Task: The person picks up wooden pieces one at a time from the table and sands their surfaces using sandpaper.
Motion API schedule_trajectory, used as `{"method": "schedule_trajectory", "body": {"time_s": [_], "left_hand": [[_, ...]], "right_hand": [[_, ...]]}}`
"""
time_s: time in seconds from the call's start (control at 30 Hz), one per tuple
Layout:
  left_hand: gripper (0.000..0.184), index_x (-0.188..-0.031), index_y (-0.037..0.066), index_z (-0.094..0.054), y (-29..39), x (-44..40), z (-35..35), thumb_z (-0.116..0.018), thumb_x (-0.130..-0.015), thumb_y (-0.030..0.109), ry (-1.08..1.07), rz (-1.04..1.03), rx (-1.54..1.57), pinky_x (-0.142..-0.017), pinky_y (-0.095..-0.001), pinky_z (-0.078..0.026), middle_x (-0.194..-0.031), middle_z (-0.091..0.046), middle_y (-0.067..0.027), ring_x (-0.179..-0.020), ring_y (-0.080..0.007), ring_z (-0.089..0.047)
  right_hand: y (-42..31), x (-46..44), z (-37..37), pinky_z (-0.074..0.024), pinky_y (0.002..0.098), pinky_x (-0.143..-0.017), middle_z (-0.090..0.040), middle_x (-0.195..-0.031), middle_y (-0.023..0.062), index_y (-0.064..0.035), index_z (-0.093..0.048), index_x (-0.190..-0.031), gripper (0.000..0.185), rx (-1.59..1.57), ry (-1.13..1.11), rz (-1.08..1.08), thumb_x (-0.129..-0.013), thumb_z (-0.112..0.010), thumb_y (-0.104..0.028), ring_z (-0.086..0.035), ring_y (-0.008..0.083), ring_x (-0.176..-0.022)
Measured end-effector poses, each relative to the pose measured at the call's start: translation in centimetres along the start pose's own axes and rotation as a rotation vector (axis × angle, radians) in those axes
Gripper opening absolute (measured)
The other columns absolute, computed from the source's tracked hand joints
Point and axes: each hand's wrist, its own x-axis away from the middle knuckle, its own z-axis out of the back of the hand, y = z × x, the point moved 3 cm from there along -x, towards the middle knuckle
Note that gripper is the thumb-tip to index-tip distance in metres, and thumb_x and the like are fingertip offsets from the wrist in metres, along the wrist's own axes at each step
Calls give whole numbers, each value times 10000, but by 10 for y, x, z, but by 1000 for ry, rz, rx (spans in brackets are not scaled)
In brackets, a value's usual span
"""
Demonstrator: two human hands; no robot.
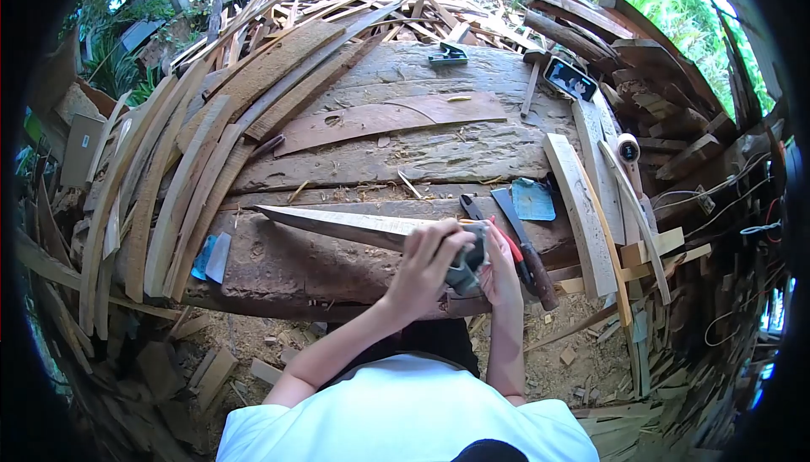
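Grey-green and blocky, a metal-looking tool (461, 278), likely stiff, weighty and best held by its sides, is gripped near frame centre by the left hand (422, 264), fingers curled, and right hand (501, 278), fingers half-closed.

A white shirt (405, 403) is worn, its short sleeves (256, 426) seen at seven and five o'clock. Dark legwear (437, 342) is partly shown at six; lower, dark rounded headwear (489, 452) is glimpsed.
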Motion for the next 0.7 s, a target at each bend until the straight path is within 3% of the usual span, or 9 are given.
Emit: {"method": "schedule_trajectory", "body": {"time_s": [0.03, 0.23, 0.43, 0.57, 0.7], "left_hand": [[560, -1194, 85, -585, -8, 2, 6, -739, -667, -28, 11, 36, -43, -943, -394, -405, -1188, -536, -114, -1097, -298, -510], [541, -1143, 43, -591, -92, 30, 58, -744, -654, -135, 234, 266, -374, -1002, -362, -467, -1184, -557, -116, -1135, -275, -507], [386, -1107, -8, -606, -160, 54, 132, -637, -754, -162, 339, 567, -593, -1011, -436, -472, -1130, -590, -151, -1095, -325, -571], [211, -1045, -10, -595, -189, 69, 153, -622, -839, -48, 366, 559, -658, -888, -475, -434, -1045, -576, -179, -1010, -379, -558], [265, -1042, -10, -610, -166, 52, 141, -646, -793, -94, 377, 578, -579, -898, -454, -475, -1072, -590, -172, -1019, -349, -579]], "right_hand": [[5, -7, 10, -616, 273, -680, -643, -1052, 103, -21, -499, -1159, 237, -81, -104, -13, -1018, -564, -200, -701, 137, -834], [7, -5, 17, -644, 381, -664, -651, -1052, 136, -8, -487, -1188, 267, -9, -99, -38, -1027, -538, -215, -722, 202, -822], [10, -4, 21, -643, 383, -671, -651, -1103, 156, 4, -466, -1267, 339, -5, -113, -34, -1036, -520, -238, -728, 214, -820], [7, -3, 15, -643, 387, -674, -651, -1103, 156, 0, -468, -1257, 328, 28, -126, -27, -1036, -519, -236, -729, 220, -834], [8, -4, 18, -643, 399, -676, -650, -1088, 148, -7, -474, -1226, 302, -17, -96, -38, -1036, -520, -237, -728, 225, -843]]}}
